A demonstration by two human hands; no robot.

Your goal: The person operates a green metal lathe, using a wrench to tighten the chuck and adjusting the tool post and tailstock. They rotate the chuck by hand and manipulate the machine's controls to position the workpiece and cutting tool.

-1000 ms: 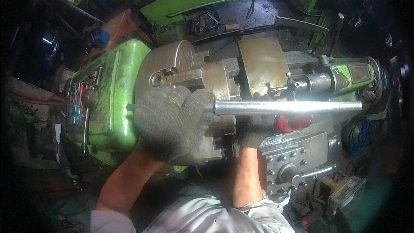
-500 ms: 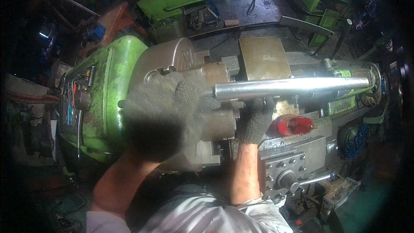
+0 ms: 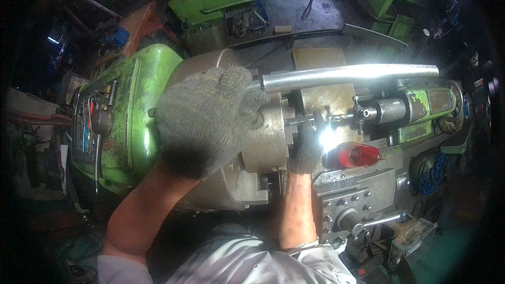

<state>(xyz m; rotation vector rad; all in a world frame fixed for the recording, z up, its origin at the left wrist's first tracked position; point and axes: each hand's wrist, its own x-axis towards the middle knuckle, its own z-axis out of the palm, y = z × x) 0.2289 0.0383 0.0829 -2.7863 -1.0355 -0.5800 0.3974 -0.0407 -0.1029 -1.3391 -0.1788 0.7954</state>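
Observation:
My left hand [image 3: 208, 121], in a dark knitted glove, is closed on the narrow end of a silvery metal pipe [image 3: 347, 76]. The pipe points right, above the lathe bed. Behind and below that hand is the large lathe chuck [image 3: 265, 150] with its stepped jaws. My right hand [image 3: 306, 147], gloved too, is between the chuck and the tailstock [image 3: 392, 110]. Its fingers are bent around a thin metal rod [image 3: 297, 120] at the chuck's face; the glove partly hides the grip. Right beside it lies a red container [image 3: 359, 154], with bright glare at its edge.
The green headstock [image 3: 152, 84] carries small tools on top at the left. A tool post [image 3: 347, 213] with a lever handle stands near me at the right. Beyond the bed are a metal tray [image 3: 310, 13] and a green machine guard [image 3: 231, 0].
My left hand has lifted slightly, and the pipe has swung away from me, uncovering the thin rod and the tailstock's front. My right hand has stayed almost in place.

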